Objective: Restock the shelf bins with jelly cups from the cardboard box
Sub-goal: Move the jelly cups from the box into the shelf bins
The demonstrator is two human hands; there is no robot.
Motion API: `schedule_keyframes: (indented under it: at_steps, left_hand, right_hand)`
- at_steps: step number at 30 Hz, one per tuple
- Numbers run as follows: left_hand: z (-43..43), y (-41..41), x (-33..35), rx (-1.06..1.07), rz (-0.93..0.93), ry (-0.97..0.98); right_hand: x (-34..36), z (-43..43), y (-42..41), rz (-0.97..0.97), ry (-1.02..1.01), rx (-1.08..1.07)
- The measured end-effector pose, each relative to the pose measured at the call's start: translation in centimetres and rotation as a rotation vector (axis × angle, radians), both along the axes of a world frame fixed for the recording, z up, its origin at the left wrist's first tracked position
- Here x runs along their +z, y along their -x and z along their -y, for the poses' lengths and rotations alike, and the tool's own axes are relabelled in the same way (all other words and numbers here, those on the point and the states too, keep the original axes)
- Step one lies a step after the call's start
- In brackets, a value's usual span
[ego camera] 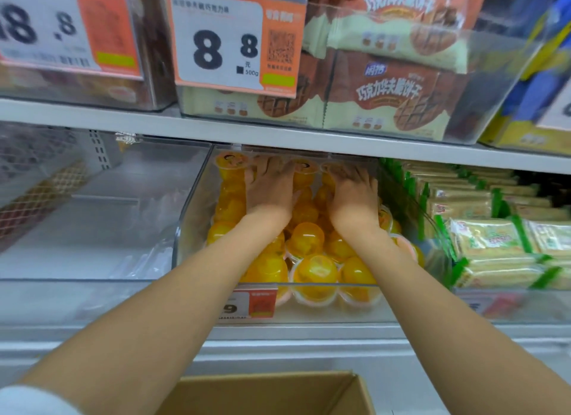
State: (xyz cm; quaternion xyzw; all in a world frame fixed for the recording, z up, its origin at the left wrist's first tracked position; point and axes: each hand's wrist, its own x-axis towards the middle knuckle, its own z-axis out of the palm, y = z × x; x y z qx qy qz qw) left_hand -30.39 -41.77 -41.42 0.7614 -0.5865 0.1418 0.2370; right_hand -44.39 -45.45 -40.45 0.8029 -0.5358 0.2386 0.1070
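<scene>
- A white shelf board [92,118] is seen running across the view, with brown and cream wafer packs [386,90] stacked in a clear tub on it
- Under that board a clear plastic bin [197,204] is set in the middle of the lower shelf; the jelly cups are held in it, piled from the front wall to the back
- A cardboard box [265,396] is seen at the bottom edge, open at the top, below and in front of the bin
- Packets with green edges [488,238] are stacked in the neighbouring bin on the right
- The left hand [270,189] is reached deep into the bin, fingers stretched forward and a little spread, laid on the cups at the back
- The right hand [353,195] is placed just beside it in the same way; its fingertips are hidden under the board
- The jelly cups [315,272] are shown as small clear domes filled with orange-yellow jelly and pale fruit pieces; most are lying rim down, while some at the back are turned so their printed lids face forward
- A white and red price tag [251,303] is fixed to the bin's front wall
</scene>
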Motion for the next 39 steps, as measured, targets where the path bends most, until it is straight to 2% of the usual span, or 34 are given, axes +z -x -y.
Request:
schedule_keyframes:
  at_steps: [3, 5, 7, 10, 13, 15, 19, 22, 25, 28, 30, 34, 36, 39]
  left_hand:
    - [-4.0, 0.9, -0.1, -0.013, -0.045, -0.019]
    - [-7.2, 1.5, 0.1, -0.063, -0.144, 0.005]
    - [-10.6, 2.2, 0.6, -0.123, -0.229, 0.053]
    - [-15.6, 3.7, 0.5, -0.177, -0.223, 0.068]
    - [-19.6, 5.2, -1.7, -0.211, -0.223, 0.007]
    - [-21.7, 5.7, -4.2, -0.185, -0.316, -0.074]
    - [-25.1, 5.7, -11.6, -0.141, -0.548, -0.345]
    - [-27.5, 5.8, -19.0, -0.082, -0.627, -0.683]
    - [-30.0, 5.6, -26.7, -0.035, -0.713, -0.961]
    - [-32.9, 6.5, -30.7, -0.040, -0.710, -1.203]
    - [-34.3, 7.1, -33.0, -0.050, -0.738, -1.262]
    - [-35.7, 8.6, -35.9, 0.000, -0.821, -1.283]
    - [-36.0, 9.2, -36.4, 0.042, -0.844, -1.218]
    - [-36.4, 9.7, -37.4, 0.119, -0.910, -1.112]
  right_hand:
    - [-0.5, -3.6, 1.1, 0.051, 0.103, 0.062]
    - [-0.7, -6.2, 2.0, 0.084, 0.152, 0.123]
    - [-0.8, -9.4, 2.9, 0.101, 0.135, 0.177]
    - [-2.2, -13.7, 4.2, 0.140, 0.112, 0.223]
    - [-5.1, -17.9, 5.3, 0.213, 0.037, 0.298]
    - [-7.7, -20.2, 5.9, 0.238, -0.001, 0.359]
    - [-14.0, -23.8, 7.2, 0.099, -0.316, 0.320]
    - [-19.6, -25.4, 8.5, -0.003, -0.627, 0.291]
    - [-25.3, -26.4, 10.1, -0.129, -1.021, 0.167]
    - [-30.5, -28.0, 11.2, -0.376, -1.280, 0.099]
    - [-32.9, -29.1, 11.4, -0.493, -1.344, 0.082]
    - [-36.5, -31.2, 12.0, -0.528, -1.414, 0.035]
    - [-38.1, -32.4, 12.8, -0.520, -1.433, 0.026]
    - [-39.6, -33.3, 13.7, -0.400, -1.381, 0.017]
